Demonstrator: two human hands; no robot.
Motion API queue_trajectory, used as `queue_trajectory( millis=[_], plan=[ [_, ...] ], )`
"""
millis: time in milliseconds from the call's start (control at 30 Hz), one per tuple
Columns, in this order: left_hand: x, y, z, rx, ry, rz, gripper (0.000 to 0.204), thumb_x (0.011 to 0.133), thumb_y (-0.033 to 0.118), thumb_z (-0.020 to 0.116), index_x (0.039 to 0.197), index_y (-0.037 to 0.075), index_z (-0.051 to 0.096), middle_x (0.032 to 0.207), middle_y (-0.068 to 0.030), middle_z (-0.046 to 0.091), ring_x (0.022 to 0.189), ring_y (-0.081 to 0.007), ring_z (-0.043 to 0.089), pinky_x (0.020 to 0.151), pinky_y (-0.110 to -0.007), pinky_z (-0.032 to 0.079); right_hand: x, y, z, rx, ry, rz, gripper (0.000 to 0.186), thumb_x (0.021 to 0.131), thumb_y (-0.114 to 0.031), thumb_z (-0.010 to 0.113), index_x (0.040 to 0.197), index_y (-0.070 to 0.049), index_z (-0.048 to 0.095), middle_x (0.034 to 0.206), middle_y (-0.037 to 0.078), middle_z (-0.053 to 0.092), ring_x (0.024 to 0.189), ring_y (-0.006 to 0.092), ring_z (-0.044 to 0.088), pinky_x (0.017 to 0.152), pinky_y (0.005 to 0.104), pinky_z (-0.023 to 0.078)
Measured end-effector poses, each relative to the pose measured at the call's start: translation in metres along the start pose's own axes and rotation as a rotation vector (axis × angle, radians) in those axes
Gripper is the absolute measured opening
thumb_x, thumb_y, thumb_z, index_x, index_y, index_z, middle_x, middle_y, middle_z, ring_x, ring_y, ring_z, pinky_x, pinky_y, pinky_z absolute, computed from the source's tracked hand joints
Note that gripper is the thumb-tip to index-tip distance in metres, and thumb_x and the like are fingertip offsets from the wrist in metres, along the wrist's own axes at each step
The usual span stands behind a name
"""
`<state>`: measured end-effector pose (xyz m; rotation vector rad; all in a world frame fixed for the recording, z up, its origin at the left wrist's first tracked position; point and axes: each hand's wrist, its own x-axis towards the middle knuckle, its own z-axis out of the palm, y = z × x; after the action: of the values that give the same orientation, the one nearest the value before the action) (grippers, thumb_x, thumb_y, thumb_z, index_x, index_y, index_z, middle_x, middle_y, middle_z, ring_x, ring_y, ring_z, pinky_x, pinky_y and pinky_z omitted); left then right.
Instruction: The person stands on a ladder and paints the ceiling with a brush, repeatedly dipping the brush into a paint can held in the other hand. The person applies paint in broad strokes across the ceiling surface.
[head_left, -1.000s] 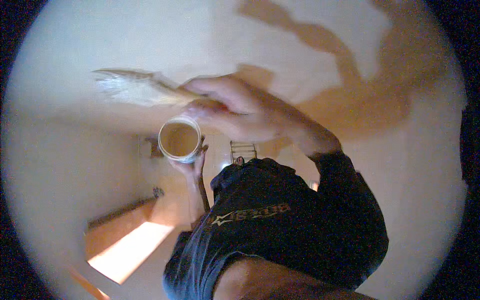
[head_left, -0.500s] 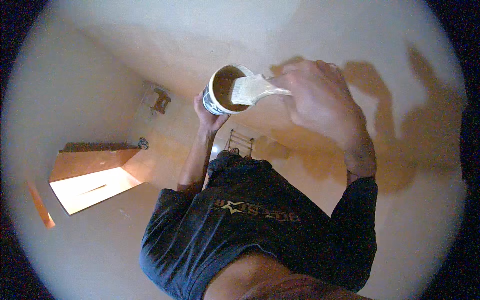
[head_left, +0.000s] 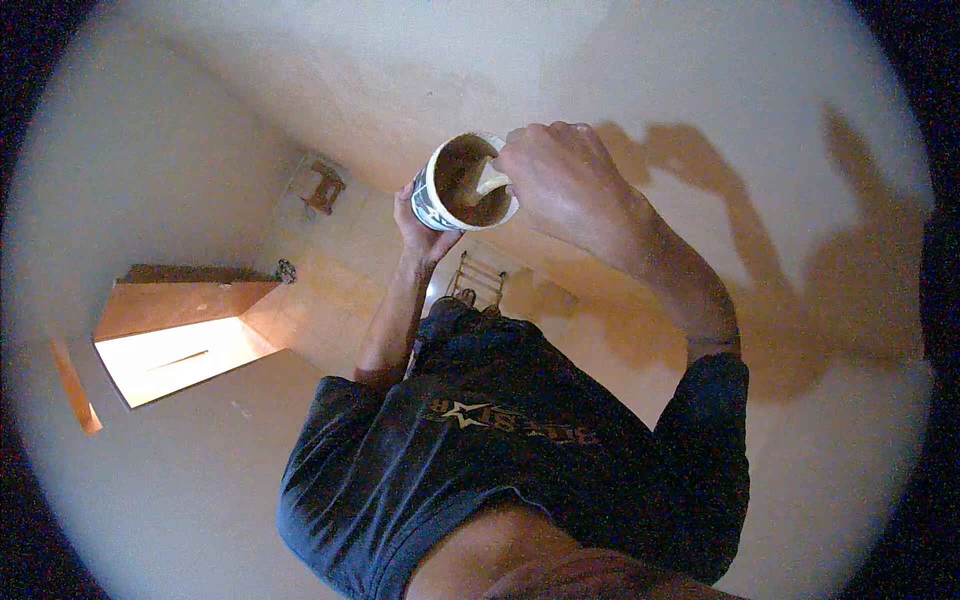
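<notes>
My left hand [head_left: 428, 236] is wrapped round the side and underside of a white bucket [head_left: 428, 205] with dark printing, tilted so that its mouth faces me. Inside, the wall and bottom look brownish; how much paint it holds I cannot tell. My right hand [head_left: 565, 180] is closed on a paintbrush [head_left: 490, 181] at the bucket's right rim. The brush's pale neck shows within the mouth, while its bristles are down inside and mostly hidden. Fingers of the right hand cover the rest of the handle.
Pale walls surround me, with my arm's shadow on the right one. A ladder [head_left: 481, 281] is below, by my feet. At the left a brown door [head_left: 180, 305] stands beside a bright opening. A brown stool-like object [head_left: 323, 188] sits on the floor farther off.
My right hand has moved left and closer to the bucket, pushing the paintbrush deeper into it. The bucket has stayed nearly in place, shifted slightly right.
</notes>
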<state>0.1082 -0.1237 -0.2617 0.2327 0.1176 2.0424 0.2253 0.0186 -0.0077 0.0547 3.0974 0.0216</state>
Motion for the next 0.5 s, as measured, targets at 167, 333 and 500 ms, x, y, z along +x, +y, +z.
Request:
queue_trajectory(
  millis=[167,333,500],
  plan=[
    [-0.006,-0.001,-0.008,0.178,0.283,0.051,0.076,0.089,0.068,0.048,0.145,0.017,0.053,0.145,-0.0113,0.055,0.13,-0.037,0.055,0.106,-0.06,0.045,-0.018,0.018,0.004,0.168,0.137,0.082,0.015,0.083,-0.015,0.074,0.096,-0.009,0.077,0.09,0.013,0.071,0.084,0.035,0.07,0.077,0.0459,0.056],
    [-0.005,-0.008,-0.005,0.228,0.344,0.046,0.076,0.088,0.067,0.049,0.144,0.017,0.054,0.145,-0.0124,0.055,0.13,-0.0379,0.055,0.106,-0.059,0.046,-0.026,0.027,0.004,0.333,0.232,0.137,0.016,0.081,-0.016,0.076,0.096,-0.011,0.078,0.092,0.011,0.071,0.083,0.0347,0.069,0.075,0.0457,0.054],
    [0.003,-0.01,0.003,0.191,0.343,-0.01,0.075,0.088,0.067,0.05,0.143,0.016,0.055,0.142,-0.0135,0.058,0.127,-0.0379,0.057,0.105,-0.057,0.048,-0.018,0.019,0.007,0.306,0.235,0.097,0.019,0.079,-0.012,0.077,0.098,-0.011,0.075,0.088,0.013,0.073,0.081,0.0343,0.071,0.072,0.0439,0.057]
  ],
)
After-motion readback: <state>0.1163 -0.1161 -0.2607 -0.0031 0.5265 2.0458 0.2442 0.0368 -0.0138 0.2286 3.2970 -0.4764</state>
